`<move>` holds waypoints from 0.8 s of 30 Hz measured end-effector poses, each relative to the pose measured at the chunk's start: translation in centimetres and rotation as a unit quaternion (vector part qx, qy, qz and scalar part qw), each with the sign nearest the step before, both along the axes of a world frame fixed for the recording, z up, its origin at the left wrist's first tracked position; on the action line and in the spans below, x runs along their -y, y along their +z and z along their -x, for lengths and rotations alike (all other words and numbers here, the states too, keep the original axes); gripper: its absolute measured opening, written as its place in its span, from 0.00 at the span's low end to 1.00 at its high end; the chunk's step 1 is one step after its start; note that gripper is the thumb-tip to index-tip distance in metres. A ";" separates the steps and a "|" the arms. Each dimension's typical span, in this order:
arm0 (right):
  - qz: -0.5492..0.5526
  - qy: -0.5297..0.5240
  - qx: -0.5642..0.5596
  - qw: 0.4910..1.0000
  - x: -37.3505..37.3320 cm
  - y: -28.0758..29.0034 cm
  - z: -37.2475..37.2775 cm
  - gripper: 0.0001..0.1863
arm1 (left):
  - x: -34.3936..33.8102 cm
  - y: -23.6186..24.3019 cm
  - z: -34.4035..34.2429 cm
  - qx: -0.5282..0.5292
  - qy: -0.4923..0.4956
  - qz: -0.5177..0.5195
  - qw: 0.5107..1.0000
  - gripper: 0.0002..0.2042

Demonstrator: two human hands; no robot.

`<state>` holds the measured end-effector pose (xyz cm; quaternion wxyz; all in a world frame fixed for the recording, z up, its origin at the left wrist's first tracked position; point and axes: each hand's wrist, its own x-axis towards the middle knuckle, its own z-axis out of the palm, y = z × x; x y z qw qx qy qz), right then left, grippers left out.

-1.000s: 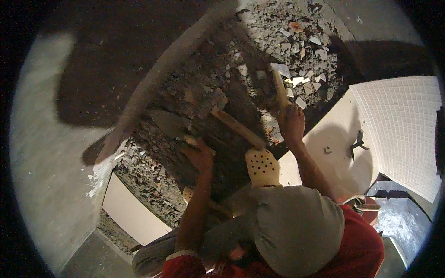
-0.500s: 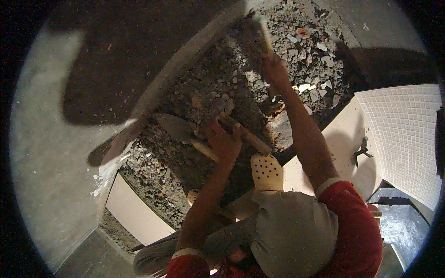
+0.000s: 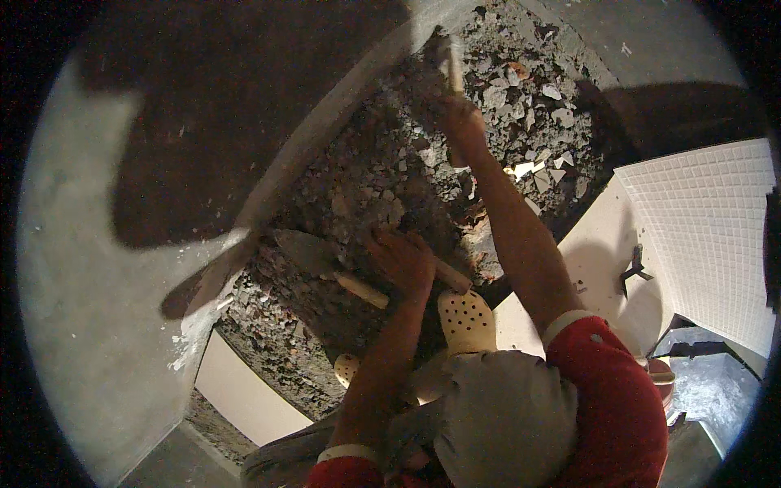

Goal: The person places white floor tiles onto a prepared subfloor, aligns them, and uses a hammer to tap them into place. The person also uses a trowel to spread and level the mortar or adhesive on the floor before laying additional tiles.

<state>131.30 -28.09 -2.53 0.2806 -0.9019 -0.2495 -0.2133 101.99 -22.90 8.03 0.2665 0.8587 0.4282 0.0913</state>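
My right hand [image 3: 465, 134] is closed round the pale wooden handle [image 3: 455, 69] of a tool. Its head lies in shadow against the far wall's foot, and I cannot make out its shape. My left hand [image 3: 404, 264] lies across a thick wooden stick [image 3: 452, 276] on the rubble, fingers curled over it; the hand hides most of its length. Just left of that hand a trowel [image 3: 305, 250] rests on the ground, its grey blade pointing away and its wooden handle [image 3: 364, 291] toward me. Broken rubble [image 3: 342, 179] spreads under both hands.
A concrete wall [image 3: 73, 293] rises on the left. White tile shards [image 3: 537, 169] lie among the debris at right. Beyond my right arm are a white gridded tile sheet [image 3: 708, 228] and a dark three-armed piece [image 3: 637, 271]. My perforated cream shoe [image 3: 467, 321] stands in front.
My left hand has shifted right and nearer, off the trowel's handle and over the wooden stick. My right hand and its tool have moved slightly left.
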 end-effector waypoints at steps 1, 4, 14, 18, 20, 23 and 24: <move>-0.075 -0.049 -0.127 0.988 0.5 0.3 0.5 0.18 | -0.1 -0.3 -0.1 -0.022 -0.016 -0.031 0.999 0.34; -0.301 -0.207 -0.339 0.867 2.8 3.3 2.3 0.19 | -0.2 -1.8 0.1 -0.100 -0.069 -0.109 0.987 0.34; -0.426 -0.229 -0.124 0.867 -7.3 10.6 -4.9 0.24 | 1.4 -3.6 0.0 -0.164 0.034 -0.103 0.980 0.32; -0.107 -0.192 -0.293 0.931 -9.4 7.7 -7.7 0.21 | 0.6 -0.9 -0.9 -0.110 0.010 -0.103 0.989 0.32; -0.062 -0.168 -0.238 0.955 -8.3 7.0 -8.4 0.19 | -0.1 0.4 -0.7 -0.067 -0.031 -0.013 0.997 0.33; -0.392 -0.191 -0.230 0.870 -6.7 8.0 -8.4 0.18 | 0.0 1.1 -0.7 -0.103 -0.036 -0.017 0.994 0.34; -0.457 -0.190 -0.177 0.851 -6.6 8.6 -8.0 0.18 | 0.1 0.9 -0.7 -0.135 -0.031 -0.040 0.989 0.35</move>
